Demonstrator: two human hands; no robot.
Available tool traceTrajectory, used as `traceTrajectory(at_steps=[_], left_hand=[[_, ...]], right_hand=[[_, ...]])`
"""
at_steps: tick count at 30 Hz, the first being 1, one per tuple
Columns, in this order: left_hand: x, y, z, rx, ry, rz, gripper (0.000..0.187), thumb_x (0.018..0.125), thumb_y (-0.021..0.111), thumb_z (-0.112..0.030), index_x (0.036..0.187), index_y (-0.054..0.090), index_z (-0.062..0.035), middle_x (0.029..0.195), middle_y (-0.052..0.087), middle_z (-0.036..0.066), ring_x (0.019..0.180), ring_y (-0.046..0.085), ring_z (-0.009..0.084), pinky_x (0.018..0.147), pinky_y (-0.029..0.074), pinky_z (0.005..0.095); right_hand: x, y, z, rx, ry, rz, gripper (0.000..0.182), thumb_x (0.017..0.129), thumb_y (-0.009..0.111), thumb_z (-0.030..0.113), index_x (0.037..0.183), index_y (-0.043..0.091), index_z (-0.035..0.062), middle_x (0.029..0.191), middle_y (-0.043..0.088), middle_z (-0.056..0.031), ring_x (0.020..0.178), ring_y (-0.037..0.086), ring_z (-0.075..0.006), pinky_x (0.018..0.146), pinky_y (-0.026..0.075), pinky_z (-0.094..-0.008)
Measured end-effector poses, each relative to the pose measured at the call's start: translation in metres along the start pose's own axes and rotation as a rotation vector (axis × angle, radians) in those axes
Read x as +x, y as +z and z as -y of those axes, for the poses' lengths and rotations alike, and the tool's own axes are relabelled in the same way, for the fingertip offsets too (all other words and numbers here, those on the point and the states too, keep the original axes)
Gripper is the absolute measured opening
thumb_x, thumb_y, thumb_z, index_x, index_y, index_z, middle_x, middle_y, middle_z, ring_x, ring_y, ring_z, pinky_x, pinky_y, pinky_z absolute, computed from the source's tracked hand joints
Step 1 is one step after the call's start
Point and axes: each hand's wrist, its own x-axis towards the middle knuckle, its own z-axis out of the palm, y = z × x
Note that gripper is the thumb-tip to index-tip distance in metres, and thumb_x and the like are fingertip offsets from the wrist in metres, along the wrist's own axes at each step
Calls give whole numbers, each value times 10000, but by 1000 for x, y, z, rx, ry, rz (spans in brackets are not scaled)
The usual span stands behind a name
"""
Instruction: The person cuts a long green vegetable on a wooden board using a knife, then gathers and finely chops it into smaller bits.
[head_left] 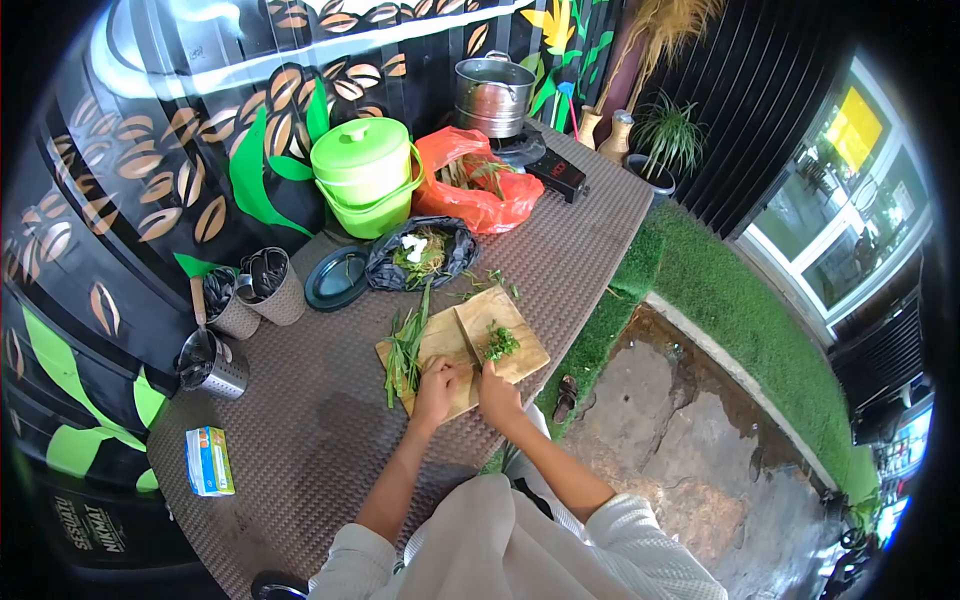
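Note:
A wooden cutting board (523, 358) lies on the brown woven-textured table near its right edge. My right hand (497, 398) is closed on a knife (466, 333), whose blade points away across the board. Just left of it, my left hand (437, 388) rests on the board with its fingers curled; what is under them is too small to name. Chopped green herbs (501, 342) form a small pile right of the blade. Long green leaves (405, 350) lie over the board's left side.
Behind the board are a black bag of scraps (424, 254), a dark plate (337, 279), a green lidded bucket (364, 178), a red plastic bag (480, 205) and a steel pot (494, 98) on a stove. Utensil holders (272, 293) and a small package (209, 462) are at left.

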Motion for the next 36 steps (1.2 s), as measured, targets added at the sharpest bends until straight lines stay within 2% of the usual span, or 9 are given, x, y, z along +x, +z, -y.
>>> traceTrajectory(at_steps=[5,7,23,26,28,30,32,34,36], left_hand=[[1,-3,-1,18,11,-4,196,767,604,15,925,712,-23,864,575,116,892,547,290,802,448,377],[2,-3,-4,27,37,-16,201,768,604,13,931,714,-29,862,576,114,885,546,286,797,448,375],[-1,1,5,35,13,-15,183,782,612,-5,937,710,-19,874,596,123,889,548,296,791,450,384],[1,2,3,26,9,-37,175,789,609,-5,935,706,-7,868,599,127,897,551,304,793,453,389],[-3,1,-1,25,8,-38,172,790,608,-2,933,704,-1,862,600,129,900,553,309,794,454,390],[0,-1,-4,-9,-25,-51,131,802,620,-3,903,701,10,878,613,135,882,568,315,790,453,389],[1,-4,-5,-7,-13,-65,125,801,625,-5,900,700,12,877,614,136,885,568,315,791,454,391],[-1,-1,-6,-11,-9,-70,120,801,629,-7,897,699,14,877,615,138,888,567,315,792,455,392],[-1,-1,-5,-15,-6,-95,120,797,633,-7,894,700,15,873,617,136,890,565,315,794,456,390]], right_hand=[[-11,1,8,-1,28,-15,287,908,470,139,1136,367,-1,755,654,-237,727,670,-403,600,547,-490],[-15,1,16,-47,89,-18,207,877,473,77,1056,387,20,778,664,-223,767,682,-375,628,561,-453],[-10,-4,24,17,53,-17,261,878,496,84,1098,371,17,809,664,-223,751,683,-376,609,565,-435],[-4,1,20,-36,97,-7,309,871,510,77,1134,365,6,808,663,-225,760,682,-384,619,566,-435],[5,-4,14,-29,-3,29,364,899,472,105,1208,335,-28,817,657,-245,768,668,-405,646,548,-476],[-6,-1,18,-22,-12,-12,384,870,504,77,1202,335,-18,856,653,-254,799,666,-406,671,545,-482],[-14,4,26,-73,80,-22,373,818,579,37,1123,368,-4,786,667,-208,752,688,-358,622,566,-440],[-8,-2,26,-33,98,-36,330,825,570,38,1086,372,5,800,665,-217,765,687,-360,627,566,-438],[-4,-8,21,-61,-21,-36,256,870,501,67,1086,374,13,826,668,-239,757,688,-362,624,566,-440]])
